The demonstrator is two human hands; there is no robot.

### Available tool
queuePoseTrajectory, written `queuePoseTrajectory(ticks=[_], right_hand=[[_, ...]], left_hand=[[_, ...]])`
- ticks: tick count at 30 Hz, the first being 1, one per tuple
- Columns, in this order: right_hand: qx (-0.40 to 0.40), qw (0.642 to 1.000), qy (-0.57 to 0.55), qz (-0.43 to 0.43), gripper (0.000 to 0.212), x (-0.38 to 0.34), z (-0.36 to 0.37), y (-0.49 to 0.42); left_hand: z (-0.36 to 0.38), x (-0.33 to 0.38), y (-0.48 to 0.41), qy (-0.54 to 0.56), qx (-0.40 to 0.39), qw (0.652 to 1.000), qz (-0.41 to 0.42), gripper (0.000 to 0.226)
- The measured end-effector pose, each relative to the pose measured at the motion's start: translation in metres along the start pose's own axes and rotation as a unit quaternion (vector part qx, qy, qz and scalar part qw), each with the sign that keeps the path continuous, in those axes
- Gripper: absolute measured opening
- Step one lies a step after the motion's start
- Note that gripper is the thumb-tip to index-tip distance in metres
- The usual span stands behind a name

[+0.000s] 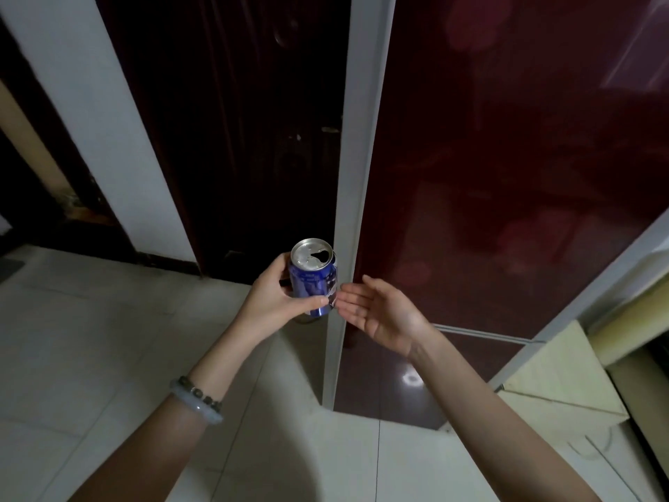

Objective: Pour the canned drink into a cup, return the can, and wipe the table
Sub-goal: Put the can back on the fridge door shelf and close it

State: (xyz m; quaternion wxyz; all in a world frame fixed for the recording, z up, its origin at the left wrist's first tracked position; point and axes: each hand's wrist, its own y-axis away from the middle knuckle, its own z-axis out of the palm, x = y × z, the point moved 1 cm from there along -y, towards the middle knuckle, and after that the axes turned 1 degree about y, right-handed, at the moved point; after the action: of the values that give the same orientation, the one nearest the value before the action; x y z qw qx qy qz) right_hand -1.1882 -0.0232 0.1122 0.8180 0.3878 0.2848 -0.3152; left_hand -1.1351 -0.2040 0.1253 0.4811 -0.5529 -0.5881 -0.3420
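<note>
Can label unreadable in dim light; left hand (pixel 278 295) grips the opened blue can (pixel 314 284) upright, right hand (pixel 376 309) spread open, fingertips just beside it.

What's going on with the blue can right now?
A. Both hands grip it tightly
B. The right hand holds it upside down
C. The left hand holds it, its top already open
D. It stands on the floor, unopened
C: the left hand grips the can, whose top shows an open mouth, while the right hand is open beside it, fingers straight.
</note>
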Motion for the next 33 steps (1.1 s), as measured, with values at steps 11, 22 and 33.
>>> queuePoseTrajectory(ticks=[11, 22, 33], right_hand=[[-0.007, 0.983, 0.157, -0.099, 0.035, -0.059, 0.041, -0.044], [0.058, 0.474, 0.747, -0.463, 0.042, -0.116, 0.088, -0.053], [0.181, 0.007, 0.892, -0.415, 0.020, -0.144, 0.086, -0.089]], left_hand=[[-0.043, 0.032, -0.077, -0.068, -0.003, 0.997, 0.048, 0.064], [-0.088, 0.059, -0.110, -0.039, 0.039, 0.995, 0.084, 0.052], [-0.093, 0.061, -0.120, -0.017, 0.032, 0.996, 0.080, 0.050]])
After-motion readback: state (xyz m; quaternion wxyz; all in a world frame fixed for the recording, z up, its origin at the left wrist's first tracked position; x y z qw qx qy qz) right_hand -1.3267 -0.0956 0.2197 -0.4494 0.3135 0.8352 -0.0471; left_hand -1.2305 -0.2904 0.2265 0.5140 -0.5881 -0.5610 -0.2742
